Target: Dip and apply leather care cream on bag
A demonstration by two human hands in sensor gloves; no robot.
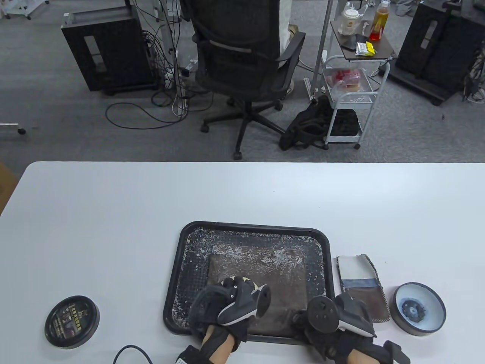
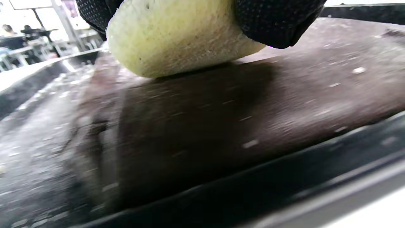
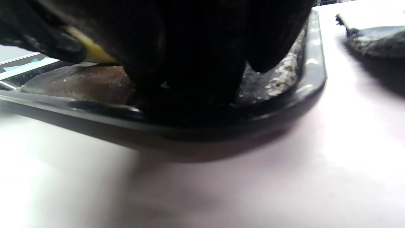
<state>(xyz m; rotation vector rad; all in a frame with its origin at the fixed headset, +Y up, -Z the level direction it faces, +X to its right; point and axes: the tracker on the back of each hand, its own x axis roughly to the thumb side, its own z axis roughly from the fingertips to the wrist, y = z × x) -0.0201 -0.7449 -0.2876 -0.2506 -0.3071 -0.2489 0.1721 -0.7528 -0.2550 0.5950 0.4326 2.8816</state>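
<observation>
Left hand's fingers (image 2: 278,22) wrap a pale yellow sponge (image 2: 177,38) from above, its underside pressed to the brown leather bag (image 2: 221,120) — contact plain in the left wrist view. Left hand (image 1: 231,303) sits over the near-left part of the bag, tracker on its back. Right hand (image 1: 337,314) rests at the near-right corner of the black tray (image 1: 182,273), fingers (image 3: 196,63) pointing down into the tray beside the bag's near-right edge; whether they pinch the leather or only press there cannot be told, the view being dark and close. The bag lies flat inside the tray, surface and tray floor speckled with whitish flecks. Outward on the white table (image 1: 113,212): a cloth pouch (image 1: 362,288), white at the far end and brown at the near end, just right of the tray; farther right a round blue-rimmed dish (image 1: 418,309) — dark residue at its centre. Well apart at near left, a round black tin lid (image 1: 72,321) with printed label.
</observation>
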